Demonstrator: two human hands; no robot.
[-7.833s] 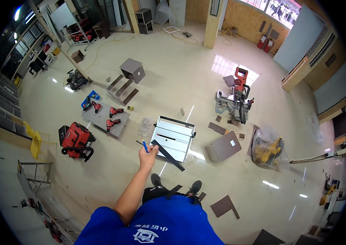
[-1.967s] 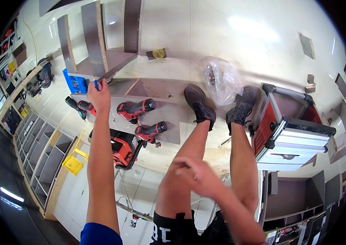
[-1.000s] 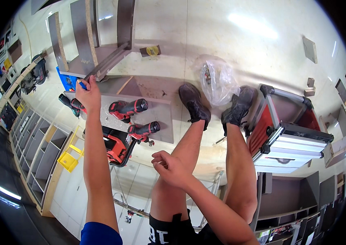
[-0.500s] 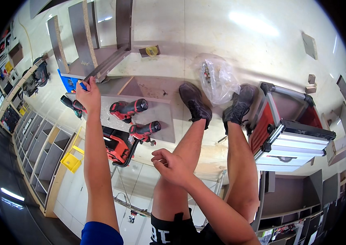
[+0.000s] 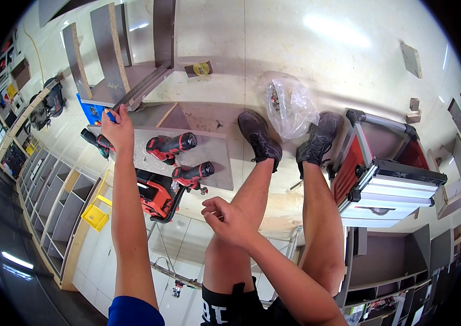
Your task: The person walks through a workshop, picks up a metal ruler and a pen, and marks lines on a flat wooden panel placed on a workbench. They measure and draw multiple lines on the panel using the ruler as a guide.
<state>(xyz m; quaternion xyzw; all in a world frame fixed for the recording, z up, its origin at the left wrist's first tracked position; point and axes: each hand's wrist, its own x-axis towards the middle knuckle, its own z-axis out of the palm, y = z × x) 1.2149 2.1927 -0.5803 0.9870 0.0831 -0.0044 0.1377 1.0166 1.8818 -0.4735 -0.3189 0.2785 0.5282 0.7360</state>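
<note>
At the far left, my left hand [image 5: 117, 130] is closed on the near end of a long dark ruler-like bar [image 5: 142, 87]. A small blue part shows by the fingers, too small to tell what it is. The bar slants across the grey cabinet panel [image 5: 100, 89], which has upright boards with raw chipboard edges. My right hand [image 5: 229, 220] rests near my knee, fingers loosely curled and apart, with nothing in it. Between the hands, two red and black cordless drills [image 5: 168, 146] [image 5: 193, 174] lie on a grey board [image 5: 219, 163]. A green and black power tool [image 5: 97, 142] lies just below my left hand.
A clear plastic bag [image 5: 290, 108] lies between my shoes. At the right stands a table saw [image 5: 388, 195] with a red body. A red and black toolbox [image 5: 160, 198] sits under the board, near a yellow bin [image 5: 95, 216]. Shelving units [image 5: 56, 206] line the left; board offcuts lie about.
The bar in my left hand has shifted very slightly and looks sharper now. My right hand has stayed where it was.
</note>
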